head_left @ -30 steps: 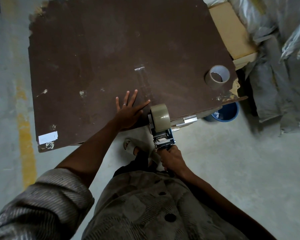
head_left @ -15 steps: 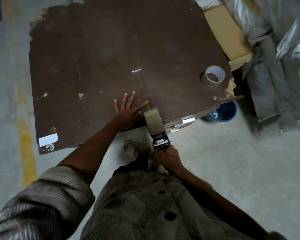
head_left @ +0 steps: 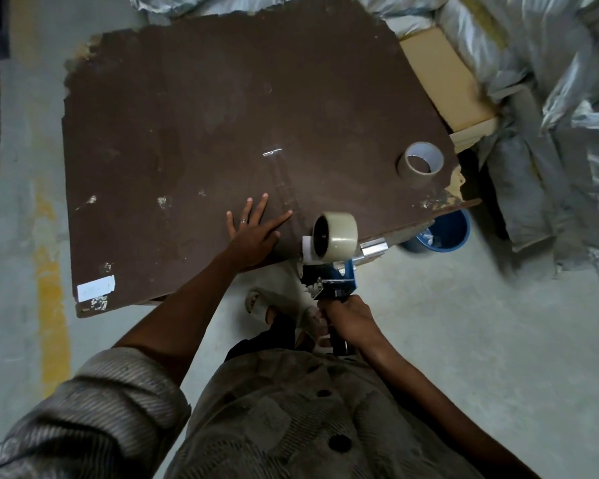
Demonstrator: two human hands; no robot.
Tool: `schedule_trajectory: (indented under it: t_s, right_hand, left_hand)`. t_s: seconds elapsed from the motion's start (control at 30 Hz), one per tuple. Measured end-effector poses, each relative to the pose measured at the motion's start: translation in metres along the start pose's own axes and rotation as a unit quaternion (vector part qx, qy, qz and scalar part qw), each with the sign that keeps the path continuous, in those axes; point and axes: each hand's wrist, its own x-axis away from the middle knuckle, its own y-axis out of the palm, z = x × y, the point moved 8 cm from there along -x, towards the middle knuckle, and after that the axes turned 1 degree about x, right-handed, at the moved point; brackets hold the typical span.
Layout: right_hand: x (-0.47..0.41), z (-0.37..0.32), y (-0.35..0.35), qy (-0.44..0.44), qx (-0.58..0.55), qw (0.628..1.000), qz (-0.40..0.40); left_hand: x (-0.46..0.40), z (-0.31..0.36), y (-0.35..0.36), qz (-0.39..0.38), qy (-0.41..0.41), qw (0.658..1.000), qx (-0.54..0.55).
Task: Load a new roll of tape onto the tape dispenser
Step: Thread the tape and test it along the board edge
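Note:
A blue tape dispenser (head_left: 332, 283) hangs just off the near edge of the brown tabletop (head_left: 194, 126), with a pale tape roll (head_left: 338, 236) mounted on it. My right hand (head_left: 348, 318) is shut around the dispenser's handle. My left hand (head_left: 253, 229) lies flat on the tabletop near its front edge, fingers spread, just left of the roll. A strip of clear tape (head_left: 281, 178) is stuck on the table, running from the middle toward the near edge by the dispenser. A second tape roll (head_left: 419, 164) lies flat near the table's right edge.
A cardboard box (head_left: 445, 81) and grey plastic bags (head_left: 550, 115) crowd the right side. A blue bucket (head_left: 441, 235) stands on the floor under the table's right corner. A white label (head_left: 95, 288) sits at the near left corner. My sandalled foot (head_left: 277, 302) is below the table edge.
The dispenser has come off the table edge and turned, so the roll's side hub now faces me. My left hand stays flat on the table. The camera has tilted.

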Motion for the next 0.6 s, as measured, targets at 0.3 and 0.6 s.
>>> schedule_trajectory:
  t_s: [0.3,0.6]
  right_hand:
    - [0.003,-0.051,-0.002,-0.010,-0.238,0.970,-0.042]
    - [-0.004,-0.099,-0.003,0.001,-0.341,0.937,-0.072]
  left_hand:
    - [0.005,0.009,-0.014,0.069,0.016,0.889,0.452]
    - [0.010,0.058,-0.009,-0.080,-0.062,0.669,0.736]
